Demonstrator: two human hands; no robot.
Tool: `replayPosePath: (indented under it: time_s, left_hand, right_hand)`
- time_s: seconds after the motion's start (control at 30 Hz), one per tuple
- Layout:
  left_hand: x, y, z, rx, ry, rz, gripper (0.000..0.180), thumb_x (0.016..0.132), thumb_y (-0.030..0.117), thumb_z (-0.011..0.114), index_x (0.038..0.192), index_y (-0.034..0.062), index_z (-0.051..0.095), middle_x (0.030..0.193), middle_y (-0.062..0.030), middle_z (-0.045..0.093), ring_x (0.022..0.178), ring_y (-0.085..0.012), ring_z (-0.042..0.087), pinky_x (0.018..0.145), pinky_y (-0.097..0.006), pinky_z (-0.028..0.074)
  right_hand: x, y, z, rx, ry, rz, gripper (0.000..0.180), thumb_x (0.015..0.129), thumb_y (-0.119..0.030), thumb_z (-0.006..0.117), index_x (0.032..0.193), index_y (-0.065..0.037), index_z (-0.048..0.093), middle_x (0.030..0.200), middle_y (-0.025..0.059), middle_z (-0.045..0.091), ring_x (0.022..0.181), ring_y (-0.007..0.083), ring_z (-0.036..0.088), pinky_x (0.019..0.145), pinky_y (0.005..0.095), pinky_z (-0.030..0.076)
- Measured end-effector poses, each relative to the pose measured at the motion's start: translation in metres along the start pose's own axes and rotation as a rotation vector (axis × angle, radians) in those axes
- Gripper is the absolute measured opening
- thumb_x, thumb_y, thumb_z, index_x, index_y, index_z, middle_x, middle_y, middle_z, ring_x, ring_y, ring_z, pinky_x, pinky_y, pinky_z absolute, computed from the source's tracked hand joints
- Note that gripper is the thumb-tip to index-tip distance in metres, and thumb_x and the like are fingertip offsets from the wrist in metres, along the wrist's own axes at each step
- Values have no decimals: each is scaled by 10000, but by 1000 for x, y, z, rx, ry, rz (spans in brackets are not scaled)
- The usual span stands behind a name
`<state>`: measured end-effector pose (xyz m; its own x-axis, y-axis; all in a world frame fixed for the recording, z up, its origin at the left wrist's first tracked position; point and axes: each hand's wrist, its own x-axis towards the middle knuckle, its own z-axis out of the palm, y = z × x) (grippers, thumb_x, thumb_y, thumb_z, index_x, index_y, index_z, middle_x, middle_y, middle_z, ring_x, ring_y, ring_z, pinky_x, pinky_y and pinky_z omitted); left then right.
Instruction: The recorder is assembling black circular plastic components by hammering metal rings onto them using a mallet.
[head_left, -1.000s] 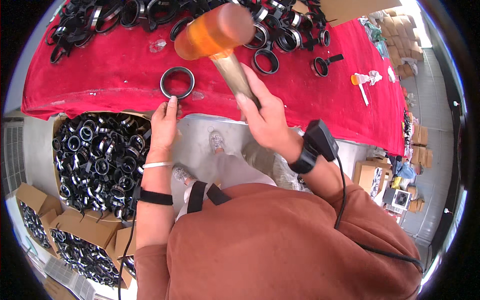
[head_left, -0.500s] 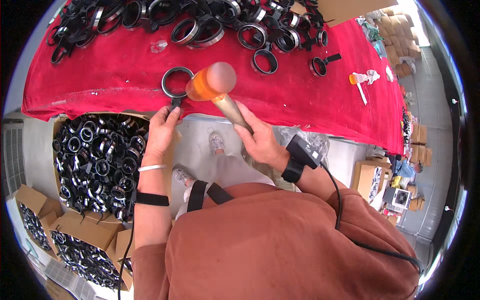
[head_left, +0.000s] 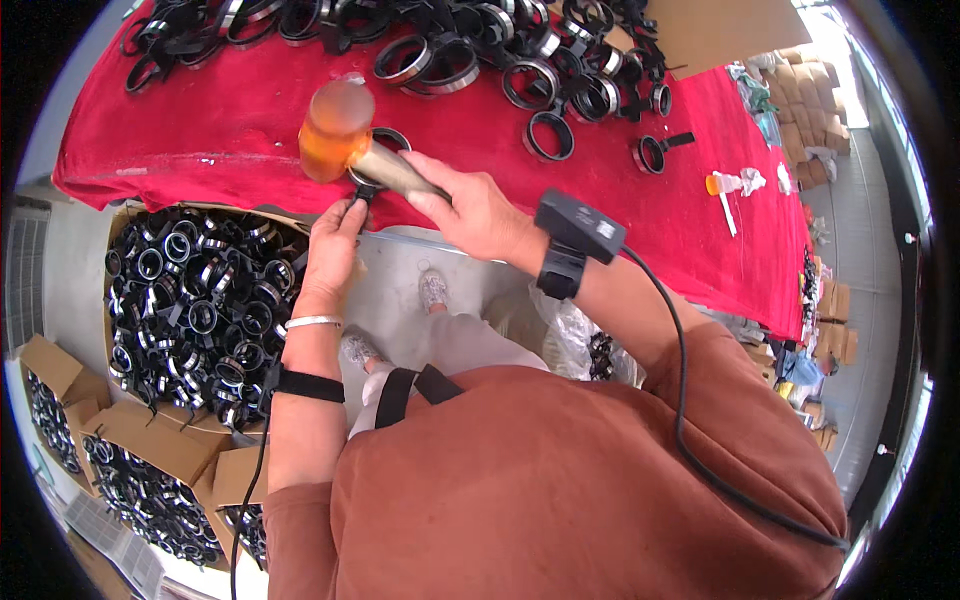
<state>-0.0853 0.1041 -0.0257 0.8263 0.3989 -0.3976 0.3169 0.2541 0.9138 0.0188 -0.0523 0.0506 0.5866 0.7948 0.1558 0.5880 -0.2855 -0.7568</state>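
My right hand (head_left: pixel 480 212) is closed round the pale handle of a mallet (head_left: pixel 330 135) with an orange, translucent head. The mallet head is over the red cloth, just left of a black ring with a short handle (head_left: pixel 391 137). Pinched in my left hand (head_left: pixel 336 240) is that ring's handle, at the front edge of the table. The mallet hides much of the ring, so I cannot tell whether the two touch.
Many black and silver rings (head_left: pixel 430 65) lie heaped along the far side of the red-covered table (head_left: pixel 620 230). A carton full of similar rings (head_left: pixel 200 310) stands at the left below the table. An orange-capped bottle (head_left: pixel 722 184) lies at the right.
The mallet has swung left in my right hand, from the ring's right side to its left, and now covers part of it. My left hand keeps its pinch on the handle.
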Motion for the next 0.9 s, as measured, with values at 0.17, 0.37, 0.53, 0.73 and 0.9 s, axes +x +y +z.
replayPosePath:
  time_s: [0.17, 0.37, 0.53, 0.73, 0.9]
  left_hand:
    - [-2, -7, -6, -22, 39, 11, 243, 893, 264, 538, 799, 48, 595, 688, 24, 520, 635, -77, 418, 588, -231, 348]
    - [6, -8, -6, 92, -57, -25, 190, 907, 280, 526, 890, 106, 598, 792, 39, 571, 746, -67, 490, 668, -221, 376]
    - [-1, -10, -9, -30, -54, -82, 180, 918, 263, 512, 877, 109, 596, 785, 39, 568, 725, -64, 494, 655, -217, 379]
    - [-7, 1, -11, 23, -46, 13, 209, 908, 259, 530, 841, 67, 578, 717, 31, 511, 635, -62, 436, 576, -220, 357]
    - [-59, -7, -61, 16, 19, 7, 225, 932, 212, 492, 919, -1, 565, 825, -10, 553, 729, -80, 491, 681, -220, 407]
  right_hand:
    - [18, -45, -19, 139, -76, 61, 450, 878, -201, 526, 1291, -51, 426, 878, 260, 589, 780, 381, 624, 641, 373, 496]
    - [-1, 5, 1, 220, 58, 261, 443, 884, -200, 517, 1285, -31, 436, 961, 217, 629, 892, 292, 645, 764, 367, 491]
    - [-4, -24, -18, 226, -34, 286, 454, 883, -180, 512, 1305, -38, 421, 938, 211, 624, 885, 280, 647, 753, 360, 491]
    - [-67, -39, -26, 369, 18, 323, 474, 932, -140, 454, 1384, -56, 335, 763, 0, 516, 602, 46, 482, 551, 213, 431]
    - [-142, -9, -38, 319, 76, 577, 477, 913, -149, 489, 1370, -90, 366, 768, 21, 561, 654, 83, 513, 613, 259, 458]
